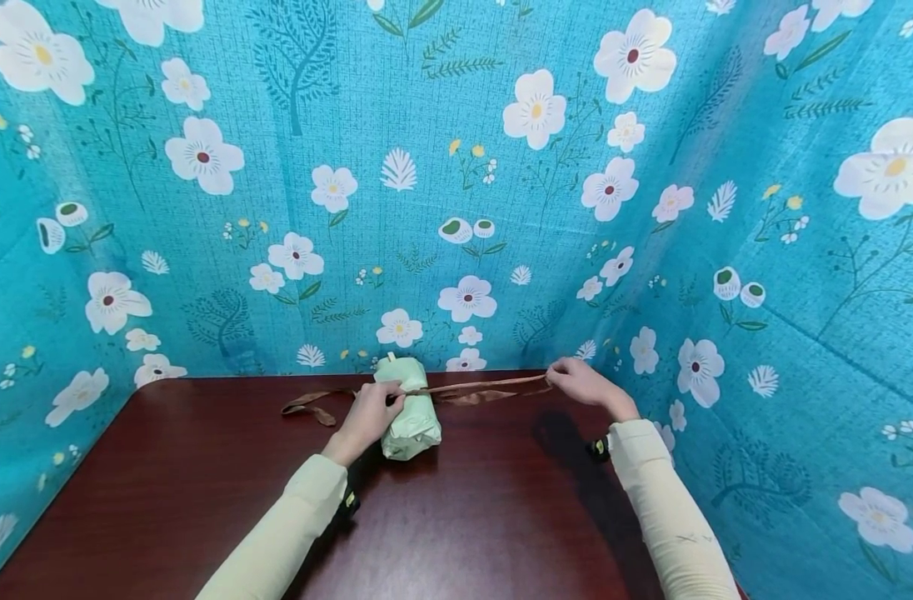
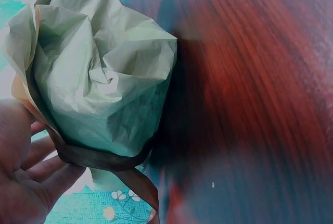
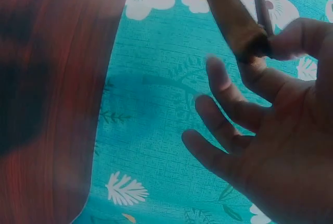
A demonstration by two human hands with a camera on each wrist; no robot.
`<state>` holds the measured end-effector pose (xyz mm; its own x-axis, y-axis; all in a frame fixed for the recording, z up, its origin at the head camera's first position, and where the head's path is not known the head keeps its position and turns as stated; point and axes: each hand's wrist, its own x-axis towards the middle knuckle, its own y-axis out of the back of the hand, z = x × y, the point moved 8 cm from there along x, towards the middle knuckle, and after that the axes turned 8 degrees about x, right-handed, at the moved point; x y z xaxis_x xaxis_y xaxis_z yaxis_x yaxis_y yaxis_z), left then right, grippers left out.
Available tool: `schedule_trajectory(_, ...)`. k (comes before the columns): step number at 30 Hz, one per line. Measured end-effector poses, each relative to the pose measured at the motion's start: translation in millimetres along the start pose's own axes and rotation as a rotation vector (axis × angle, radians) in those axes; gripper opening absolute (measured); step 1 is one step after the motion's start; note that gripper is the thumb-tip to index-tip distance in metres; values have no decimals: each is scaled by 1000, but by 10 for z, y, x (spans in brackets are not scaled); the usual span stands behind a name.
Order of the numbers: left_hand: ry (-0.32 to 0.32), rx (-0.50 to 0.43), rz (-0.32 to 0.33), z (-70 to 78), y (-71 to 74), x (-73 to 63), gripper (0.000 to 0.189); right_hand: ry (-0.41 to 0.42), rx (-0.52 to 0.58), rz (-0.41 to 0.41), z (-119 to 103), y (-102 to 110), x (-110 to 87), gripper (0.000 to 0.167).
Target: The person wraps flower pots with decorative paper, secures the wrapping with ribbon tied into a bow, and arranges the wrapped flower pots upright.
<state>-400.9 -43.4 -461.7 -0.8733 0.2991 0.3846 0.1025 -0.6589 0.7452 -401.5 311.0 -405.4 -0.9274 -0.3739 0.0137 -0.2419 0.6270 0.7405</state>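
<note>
A pale green paper-wrapped bundle lies on the table, with a brown ribbon passing around its middle. My left hand is at the bundle's left side and pinches the ribbon against it. In the left wrist view, the bundle's folded, crumpled paper end faces the camera, and the ribbon band runs beside my fingers. Off to the right, my right hand pinches the ribbon's far part between thumb and index finger, holding it stretched from the bundle. The other right fingers are spread loosely.
A loose ribbon tail lies on the table left of the bundle. The dark red-brown wooden table ends at the back against a blue floral cloth, which also hangs at both sides.
</note>
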Motion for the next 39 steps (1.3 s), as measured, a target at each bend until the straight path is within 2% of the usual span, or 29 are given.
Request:
schedule_trajectory(7, -20, 3, -3, 2, 0, 17, 15, -12, 66, 59, 71, 192, -106, 32)
schedule_trajectory(10, -12, -10, -20, -9, -8, 19, 16, -29, 41, 82, 167, 273, -142, 20)
schedule_trajectory(16, 4, -4, -38, -22, -24, 18, 16, -79, -36, 91, 347, 318, -174, 12)
schedule_trajectory(20, 20, -11, -54, -24, -33, 21, 17, -43, -24, 64, 346, 253, -152, 17)
schedule_trajectory(25, 29, -10, -48, -24, -22, 29, 17, -10, 105, 85, 288, 233, -137, 34)
schedule_trajectory(28, 22, -10, -36, -17, -12, 33, 16, 3, 136, 120, 208, 285, -176, 35)
schedule_trajectory(33, 19, -23, -37, -1, -9, 26, 16, 33, 165, 156, 230, 416, -245, 46)
schedule_trajectory(36, 17, -30, -42, 6, -11, 17, 17, 57, 181, 189, 220, 537, -306, 45)
schedule_trajectory(39, 16, -39, -45, 7, -13, 15, 19, 93, 170, 250, 226, 659, -344, 33)
